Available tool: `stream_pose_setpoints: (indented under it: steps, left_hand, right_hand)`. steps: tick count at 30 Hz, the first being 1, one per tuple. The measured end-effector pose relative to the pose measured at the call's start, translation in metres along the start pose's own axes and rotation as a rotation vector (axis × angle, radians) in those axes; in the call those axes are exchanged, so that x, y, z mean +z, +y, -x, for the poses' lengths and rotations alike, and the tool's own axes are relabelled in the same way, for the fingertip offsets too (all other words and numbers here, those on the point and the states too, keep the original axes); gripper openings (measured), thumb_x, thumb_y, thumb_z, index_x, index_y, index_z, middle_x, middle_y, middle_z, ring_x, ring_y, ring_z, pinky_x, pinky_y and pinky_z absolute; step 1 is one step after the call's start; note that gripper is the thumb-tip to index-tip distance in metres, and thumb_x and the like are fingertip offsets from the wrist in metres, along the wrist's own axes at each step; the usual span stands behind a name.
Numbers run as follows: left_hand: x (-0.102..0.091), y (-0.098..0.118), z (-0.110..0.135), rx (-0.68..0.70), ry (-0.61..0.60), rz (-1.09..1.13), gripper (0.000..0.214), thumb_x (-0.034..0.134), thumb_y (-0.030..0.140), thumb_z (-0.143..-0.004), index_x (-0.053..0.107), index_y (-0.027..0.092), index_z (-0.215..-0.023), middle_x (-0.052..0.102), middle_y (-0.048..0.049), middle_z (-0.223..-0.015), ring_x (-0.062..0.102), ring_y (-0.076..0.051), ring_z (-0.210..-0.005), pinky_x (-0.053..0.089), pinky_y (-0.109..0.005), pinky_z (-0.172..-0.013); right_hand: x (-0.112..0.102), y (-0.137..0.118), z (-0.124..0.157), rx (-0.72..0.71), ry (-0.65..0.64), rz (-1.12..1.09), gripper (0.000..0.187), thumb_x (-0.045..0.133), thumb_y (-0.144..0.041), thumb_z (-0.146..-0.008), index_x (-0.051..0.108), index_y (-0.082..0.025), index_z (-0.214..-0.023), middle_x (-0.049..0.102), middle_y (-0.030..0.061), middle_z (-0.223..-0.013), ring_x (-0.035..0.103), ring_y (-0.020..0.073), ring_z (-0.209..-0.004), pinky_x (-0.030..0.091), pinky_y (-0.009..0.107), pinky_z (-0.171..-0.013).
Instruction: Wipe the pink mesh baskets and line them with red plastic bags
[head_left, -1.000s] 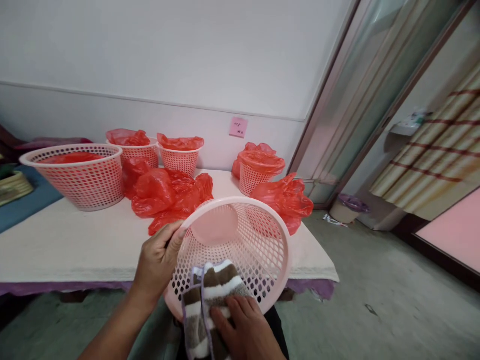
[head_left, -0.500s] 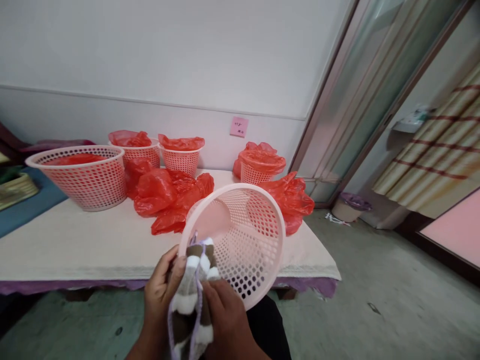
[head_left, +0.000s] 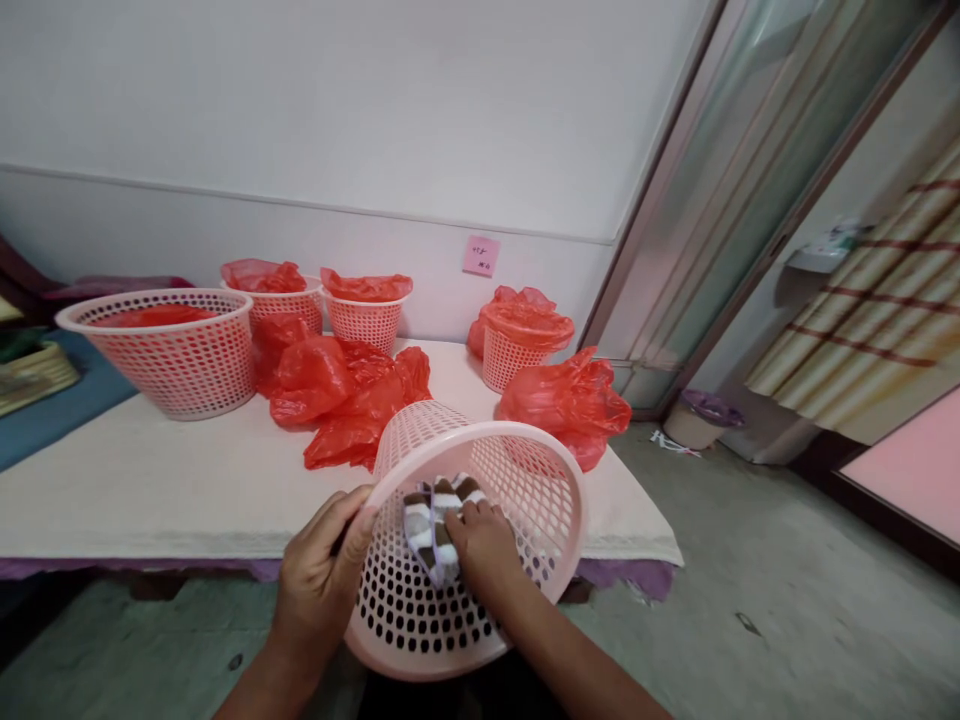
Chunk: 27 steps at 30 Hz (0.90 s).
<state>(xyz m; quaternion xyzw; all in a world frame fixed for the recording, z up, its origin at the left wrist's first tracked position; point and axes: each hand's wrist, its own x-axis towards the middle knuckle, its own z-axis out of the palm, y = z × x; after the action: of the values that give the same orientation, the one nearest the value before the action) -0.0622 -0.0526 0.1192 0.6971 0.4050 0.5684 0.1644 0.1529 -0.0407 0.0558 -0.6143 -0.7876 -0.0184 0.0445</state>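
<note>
A pink perforated plastic basket (head_left: 525, 450) lies tilted toward me, its mouth facing the camera. My left hand (head_left: 322, 570) grips the rim on the left side, thumb on the near face. My right hand (head_left: 484, 550) reaches inside the basket, its fingers over a striped cloth (head_left: 431, 530) in brown, white and grey with purple edging. The fingers press the cloth against the basket's inner wall; their undersides are hidden.
A cream-covered table (head_left: 150, 500) stands ahead. On it are a wide pink basket (head_left: 172, 365), smaller baskets with red liners (head_left: 367, 320), and crumpled red plastic bags (head_left: 330, 390). Another lined basket (head_left: 517, 340) is at the right. A bin (head_left: 697, 420) stands on the floor.
My right hand has moved forward into the basket with the striped cloth, which was in front of the rim. The basket's mouth has tipped lower; my left hand stays at the rim.
</note>
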Motion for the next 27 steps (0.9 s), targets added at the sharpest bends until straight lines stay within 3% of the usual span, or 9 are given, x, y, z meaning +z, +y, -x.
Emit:
stream_pose_setpoints:
  steps: [4,7,10,15,19,23,27]
  left_hand:
    - [-0.002,-0.004,-0.006,0.007,0.025,-0.019,0.02,0.059,0.026,-0.092,0.07,0.025,-0.108,0.072,0.0003,-0.097,0.066,-0.014,-0.089,0.051,-0.021,-0.079]
    - [-0.006,-0.005,-0.015,-0.03,0.052,-0.017,0.019,0.061,0.03,-0.09,0.072,0.024,-0.104,0.073,0.0001,-0.097,0.067,-0.015,-0.09,0.052,-0.023,-0.081]
    - [-0.009,-0.002,-0.023,-0.129,0.112,0.023,0.019,0.063,0.036,-0.088,0.074,0.023,-0.099,0.074,0.001,-0.094,0.068,-0.015,-0.085,0.053,-0.023,-0.079]
    - [-0.008,0.006,-0.032,-0.203,0.107,0.093,0.024,0.066,0.043,-0.084,0.075,0.023,-0.094,0.076,0.0015,-0.089,0.068,-0.014,-0.08,0.053,-0.022,-0.075]
    - [-0.009,0.006,-0.038,-0.26,0.105,0.081,0.029,0.068,0.048,-0.081,0.076,0.023,-0.093,0.077,0.0008,-0.087,0.068,-0.015,-0.08,0.054,-0.023,-0.075]
    - [-0.01,0.004,-0.043,-0.329,0.135,0.074,0.034,0.069,0.052,-0.078,0.075,0.023,-0.094,0.077,0.0004,-0.089,0.067,-0.016,-0.081,0.053,-0.024,-0.076]
    - [-0.01,0.005,-0.043,-0.261,0.091,0.066,0.03,0.067,0.051,-0.081,0.075,0.024,-0.09,0.075,0.0018,-0.085,0.066,-0.015,-0.078,0.052,-0.023,-0.072]
  right_hand:
    - [-0.001,-0.018,0.007,-0.022,-0.026,-0.087,0.03,0.058,-0.014,-0.078,0.063,-0.019,-0.107,0.067,0.0136,-0.103,0.062,0.0309,-0.094,0.046,0.043,-0.083]
    - [-0.008,-0.038,0.032,-0.133,-0.064,-0.279,0.038,0.062,-0.015,-0.069,0.062,-0.02,-0.107,0.066,0.0105,-0.104,0.061,0.0275,-0.094,0.047,0.039,-0.084]
    - [-0.016,-0.047,0.056,-0.246,-0.032,-0.424,0.049,0.061,-0.015,-0.07,0.059,-0.021,-0.119,0.064,0.0107,-0.11,0.059,0.0268,-0.1,0.046,0.04,-0.09]
    - [-0.011,-0.044,0.07,-0.275,-0.001,-0.325,0.069,0.064,-0.018,-0.07,0.047,-0.015,-0.136,0.062,0.0178,-0.116,0.057,0.0333,-0.104,0.046,0.051,-0.092]
    - [0.008,-0.044,0.069,-0.313,0.019,-0.35,0.087,0.078,-0.033,-0.061,0.042,-0.014,-0.139,0.061,0.0167,-0.119,0.057,0.033,-0.102,0.047,0.048,-0.092]
    - [0.017,-0.047,0.069,-0.33,0.119,-0.306,0.083,0.074,-0.034,-0.067,0.039,-0.015,-0.14,0.063,0.016,-0.117,0.058,0.0319,-0.098,0.049,0.047,-0.088]
    - [0.022,-0.051,0.069,-0.362,0.218,-0.172,0.066,0.065,-0.026,-0.077,0.042,-0.009,-0.137,0.066,0.0176,-0.105,0.061,0.0319,-0.088,0.053,0.048,-0.077]
